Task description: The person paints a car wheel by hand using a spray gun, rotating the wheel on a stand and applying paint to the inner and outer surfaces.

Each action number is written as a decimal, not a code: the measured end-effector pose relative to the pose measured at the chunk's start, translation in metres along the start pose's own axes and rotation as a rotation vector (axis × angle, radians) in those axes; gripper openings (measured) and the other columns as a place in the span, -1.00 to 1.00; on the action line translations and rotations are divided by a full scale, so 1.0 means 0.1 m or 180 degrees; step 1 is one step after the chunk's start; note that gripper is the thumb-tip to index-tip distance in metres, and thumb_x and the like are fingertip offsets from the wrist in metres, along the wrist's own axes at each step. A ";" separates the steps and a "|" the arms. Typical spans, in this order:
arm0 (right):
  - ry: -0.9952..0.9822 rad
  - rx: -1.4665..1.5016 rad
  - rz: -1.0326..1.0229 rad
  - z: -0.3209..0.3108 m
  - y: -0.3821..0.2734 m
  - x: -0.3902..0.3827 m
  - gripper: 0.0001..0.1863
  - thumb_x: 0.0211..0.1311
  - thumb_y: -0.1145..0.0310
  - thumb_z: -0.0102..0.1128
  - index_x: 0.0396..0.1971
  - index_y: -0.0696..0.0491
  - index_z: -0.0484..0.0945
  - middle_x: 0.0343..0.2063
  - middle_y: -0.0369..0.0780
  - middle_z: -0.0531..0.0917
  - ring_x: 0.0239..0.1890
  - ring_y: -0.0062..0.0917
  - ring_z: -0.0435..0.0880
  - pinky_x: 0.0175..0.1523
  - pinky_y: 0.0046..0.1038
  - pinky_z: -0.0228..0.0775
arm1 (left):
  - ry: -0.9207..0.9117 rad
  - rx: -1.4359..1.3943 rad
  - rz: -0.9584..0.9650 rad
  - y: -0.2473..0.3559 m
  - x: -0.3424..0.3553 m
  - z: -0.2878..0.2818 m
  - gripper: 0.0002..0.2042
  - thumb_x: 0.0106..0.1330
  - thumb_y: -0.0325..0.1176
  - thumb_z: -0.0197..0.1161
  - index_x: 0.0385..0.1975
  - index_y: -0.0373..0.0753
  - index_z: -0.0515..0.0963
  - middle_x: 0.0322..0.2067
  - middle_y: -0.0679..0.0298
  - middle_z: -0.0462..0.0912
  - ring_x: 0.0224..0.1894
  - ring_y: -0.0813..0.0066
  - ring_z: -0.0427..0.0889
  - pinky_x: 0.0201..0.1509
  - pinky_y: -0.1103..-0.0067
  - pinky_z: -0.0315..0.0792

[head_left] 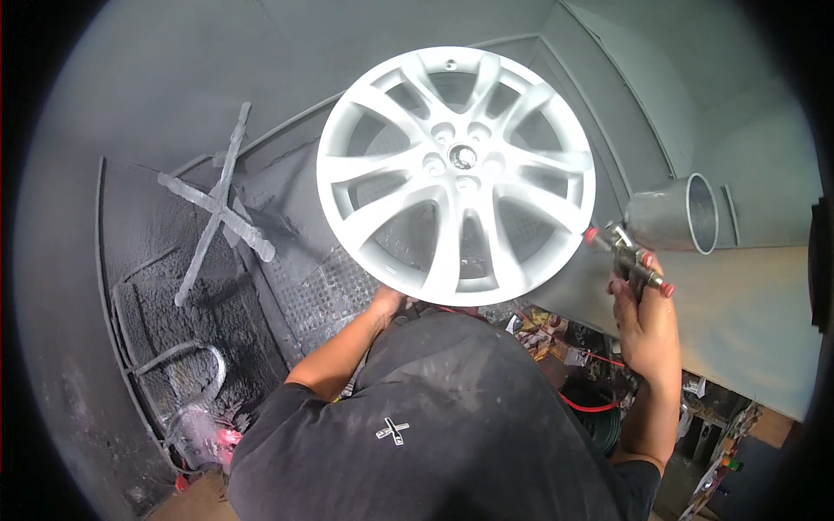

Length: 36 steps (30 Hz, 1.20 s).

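While the white multi-spoked wheel sits before the person's dark cotton shirt, the right hand has its grip wrapped round a metal spray gun with red knobs, just right of the wheel's rim. A grey cylindrical metal cup shows beside the gun, farther right of the wheel. The left hand is at the wheel's near edge; I cannot tell how closed that grip is. I'd judge steady, overlapping passes best, the gun never knocking the rim.
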State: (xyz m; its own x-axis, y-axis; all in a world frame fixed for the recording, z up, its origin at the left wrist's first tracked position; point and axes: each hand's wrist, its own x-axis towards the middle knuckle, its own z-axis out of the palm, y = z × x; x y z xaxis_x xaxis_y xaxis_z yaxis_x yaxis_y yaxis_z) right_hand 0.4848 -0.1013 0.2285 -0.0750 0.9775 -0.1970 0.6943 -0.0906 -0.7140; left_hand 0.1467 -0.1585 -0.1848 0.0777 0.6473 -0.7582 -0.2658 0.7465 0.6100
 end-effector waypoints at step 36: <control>0.1199 0.0427 -0.0634 0.15 0.04 0.37 -0.78 0.53 0.31 0.08 -0.18 0.20 0.50 -0.59 -0.29 0.51 -0.58 -0.62 0.43 -0.45 -0.46 0.29 | -0.0031 0.0037 0.0277 0.03 0.22 -0.20 -0.57 0.46 0.12 -0.01 -0.12 -0.11 0.58 -0.41 0.33 0.61 -0.38 0.47 0.56 -0.27 0.42 0.43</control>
State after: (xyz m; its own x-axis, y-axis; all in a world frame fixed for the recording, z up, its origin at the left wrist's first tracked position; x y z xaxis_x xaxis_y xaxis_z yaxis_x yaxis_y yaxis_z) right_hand 0.4735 -0.0685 0.2083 0.0854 0.9773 0.1940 0.5919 0.1068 -0.7989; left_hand 0.1286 -0.1455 -0.2042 0.0640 0.7113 -0.6999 -0.2608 0.6889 0.6763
